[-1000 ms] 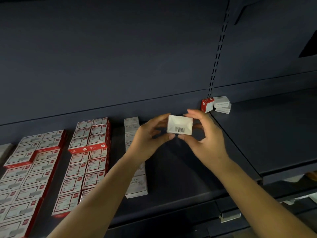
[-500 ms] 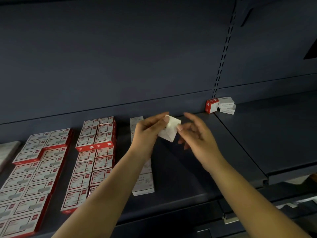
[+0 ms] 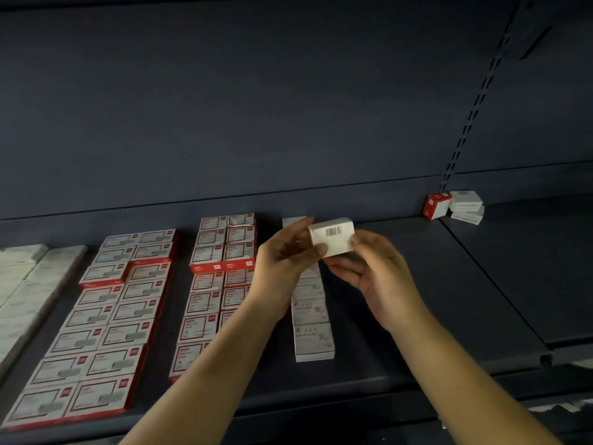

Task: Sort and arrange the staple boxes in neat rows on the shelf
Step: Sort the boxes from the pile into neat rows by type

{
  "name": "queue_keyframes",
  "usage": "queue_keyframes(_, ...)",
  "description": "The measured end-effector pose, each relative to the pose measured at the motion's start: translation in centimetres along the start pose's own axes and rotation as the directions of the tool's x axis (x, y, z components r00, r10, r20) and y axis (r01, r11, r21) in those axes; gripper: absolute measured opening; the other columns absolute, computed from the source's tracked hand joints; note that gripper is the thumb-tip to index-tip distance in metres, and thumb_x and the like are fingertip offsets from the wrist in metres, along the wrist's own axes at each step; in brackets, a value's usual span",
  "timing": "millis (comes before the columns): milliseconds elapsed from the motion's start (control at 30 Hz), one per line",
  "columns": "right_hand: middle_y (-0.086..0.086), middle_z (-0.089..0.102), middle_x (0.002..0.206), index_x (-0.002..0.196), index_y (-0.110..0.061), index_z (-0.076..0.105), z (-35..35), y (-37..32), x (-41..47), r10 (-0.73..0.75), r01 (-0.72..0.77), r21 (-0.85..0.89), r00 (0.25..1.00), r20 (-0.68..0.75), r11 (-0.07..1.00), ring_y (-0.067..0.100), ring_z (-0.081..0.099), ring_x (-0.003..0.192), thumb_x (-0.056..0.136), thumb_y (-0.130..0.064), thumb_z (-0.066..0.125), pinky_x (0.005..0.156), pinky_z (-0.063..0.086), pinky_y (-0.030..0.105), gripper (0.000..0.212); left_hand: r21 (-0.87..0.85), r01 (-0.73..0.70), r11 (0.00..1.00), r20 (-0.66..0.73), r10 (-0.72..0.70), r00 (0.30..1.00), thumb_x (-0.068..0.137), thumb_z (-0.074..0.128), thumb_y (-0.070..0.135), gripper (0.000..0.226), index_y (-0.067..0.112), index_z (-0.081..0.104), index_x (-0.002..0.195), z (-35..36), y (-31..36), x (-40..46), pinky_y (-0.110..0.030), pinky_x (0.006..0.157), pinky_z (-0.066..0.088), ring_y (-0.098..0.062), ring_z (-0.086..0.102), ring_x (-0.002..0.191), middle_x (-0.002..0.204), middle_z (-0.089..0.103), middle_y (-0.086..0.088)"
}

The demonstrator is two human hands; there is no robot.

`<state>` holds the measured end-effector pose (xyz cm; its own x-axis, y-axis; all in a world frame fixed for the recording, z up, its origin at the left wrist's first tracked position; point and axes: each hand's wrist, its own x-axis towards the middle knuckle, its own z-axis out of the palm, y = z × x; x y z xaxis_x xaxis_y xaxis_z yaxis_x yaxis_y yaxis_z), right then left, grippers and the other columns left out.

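Boxes point(image 3: 93, 335) in red and white lie in rows along the shelf point(image 3: 401, 332) front to back at left, beside a single white row point(image 3: 313, 332). Above that row, both hands pinch a white box point(image 3: 332, 236), barcode up: left hand point(image 3: 282, 264) at its left edge, right hand point(image 3: 375, 268) under its right. Far right, a small pile point(image 3: 455, 205) sits against the back.

Single head-worn view, forward and slightly downward, close to a dim, perhaps waist-high shelf point(image 3: 417, 284).
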<state>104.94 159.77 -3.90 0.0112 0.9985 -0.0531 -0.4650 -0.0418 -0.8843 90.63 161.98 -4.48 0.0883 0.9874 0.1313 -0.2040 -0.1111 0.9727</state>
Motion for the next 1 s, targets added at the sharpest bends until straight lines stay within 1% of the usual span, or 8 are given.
queue_keyframes(167, 0.011, 0.066, 0.073, 0.1, -0.007, 0.065, 2.0, -0.5, -0.5, 0.255, -0.242, -0.201, 0.966, 0.046, 0.949, 0.022, 0.066, 0.064, 0.084, -0.056, 0.042, 0.063, 0.056, 0.03, 0.058, 0.215, -0.195, 0.957, 0.079, 0.182, 0.98, 0.074, 0.07, -0.007, 0.064, 0.019, 0.046, 0.128, -2.3, 0.9, -1.3, -0.036, 0.091, 0.051, -0.02, 0.065, 0.1, 0.1, 0.068, -0.007)
queue_keyframes(300, 0.008, 0.065, 0.065, 0.092, -0.007, 0.064, 3.1, -0.1, -1.6, 0.277, -0.272, -0.098, 0.96, 0.041, 0.957, 0.016, 0.063, 0.057, 0.089, -0.037, 0.051, 0.053, 0.053, 0.024, 0.033, 0.197, -0.2, 0.96, 0.085, 0.186, 0.979, 0.071, 0.07, -0.001, 0.077, 0.016, 0.034, 0.137, -3.5, 0.8, -2.9, -0.036, 0.093, 0.049, -0.02, 0.063, 0.105, 0.102, 0.068, -0.003)
queue_keyframes(400, 0.009, 0.068, 0.07, 0.092, -0.005, 0.065, 3.5, 0.4, -2.6, 0.236, -0.235, -0.025, 0.968, 0.079, 0.972, 0.015, 0.065, 0.058, 0.084, -0.025, 0.055, 0.053, 0.053, 0.023, 0.023, 0.069, -0.156, 0.985, 0.052, 0.152, 0.987, 0.071, 0.062, -0.007, 0.063, 0.018, 0.048, 0.127, -4.2, 1.2, -4.1, -0.033, 0.089, 0.051, -0.02, 0.062, 0.108, 0.108, 0.067, -0.005)
queue_keyframes(567, 0.009, 0.071, 0.08, 0.106, -0.006, 0.063, 3.8, 0.7, -4.1, 0.159, -0.152, -0.057, 0.973, 0.168, 0.987, 0.016, 0.065, 0.062, 0.075, -0.014, 0.055, 0.056, 0.053, 0.023, 0.032, -0.227, 0.107, 0.968, -0.015, -0.113, 0.993, 0.084, 0.055, -0.002, 0.033, 0.008, 0.059, 0.115, -4.7, 2.0, -5.8, -0.028, 0.084, 0.054, -0.021, 0.064, 0.104, 0.102, 0.07, -0.005)
queue_keyframes(633, 0.009, 0.07, 0.085, 0.114, -0.008, 0.06, 4.0, 0.9, -4.7, 0.13, -0.111, -0.104, 0.972, 0.196, 0.988, 0.016, 0.065, 0.065, 0.076, -0.012, 0.054, 0.058, 0.053, 0.023, 0.039, -0.266, 0.161, 0.95, -0.037, -0.177, 0.983, 0.079, 0.06, 0.015, 0.041, 0.006, 0.056, 0.119, -4.7, 2.2, -6.3, -0.032, 0.086, 0.054, -0.023, 0.064, 0.105, 0.109, 0.068, -0.011)
queue_keyframes(700, 0.011, 0.068, 0.089, 0.121, -0.01, 0.056, 4.1, 1.2, -5.2, 0.109, -0.086, -0.121, 0.972, 0.206, 0.989, 0.018, 0.065, 0.067, 0.077, -0.009, 0.054, 0.06, 0.053, 0.024, 0.045, -0.262, 0.182, 0.948, -0.036, -0.198, 0.98, 0.071, 0.065, 0.021, 0.05, 0.005, 0.057, 0.117, -4.7, 2.6, -6.8, -0.031, 0.082, 0.056, -0.022, 0.065, 0.101, 0.109, 0.067, -0.012)
queue_keyframes(867, 0.013, 0.068, 0.099, 0.125, -0.016, 0.053, 4.0, 2.1, -6.2, 0.075, -0.052, -0.132, 0.982, 0.172, 0.99, 0.02, 0.065, 0.073, 0.087, 0.005, 0.048, 0.065, 0.054, 0.027, 0.044, -0.253, 0.172, 0.952, -0.015, -0.182, 0.983, 0.07, 0.065, 0.015, 0.034, 0.006, 0.064, 0.102, -4.8, 2.4, -8.3, -0.025, 0.071, 0.056, -0.019, 0.069, 0.084, 0.094, 0.072, -0.008)
queue_keyframes(1000, 0.012, 0.069, 0.1, 0.12, -0.019, 0.055, 3.6, 2.8, -7.0, 0.063, -0.043, -0.126, 0.985, 0.163, 0.991, 0.021, 0.065, 0.076, 0.084, 0.003, 0.051, 0.066, 0.054, 0.026, 0.043, -0.263, 0.149, 0.953, -0.06, -0.17, 0.984, 0.069, 0.066, 0.013, 0.034, 0.008, 0.063, 0.103, -4.6, 1.7, -9.2, -0.027, 0.073, 0.056, -0.024, 0.068, 0.092, 0.097, 0.071, -0.01)
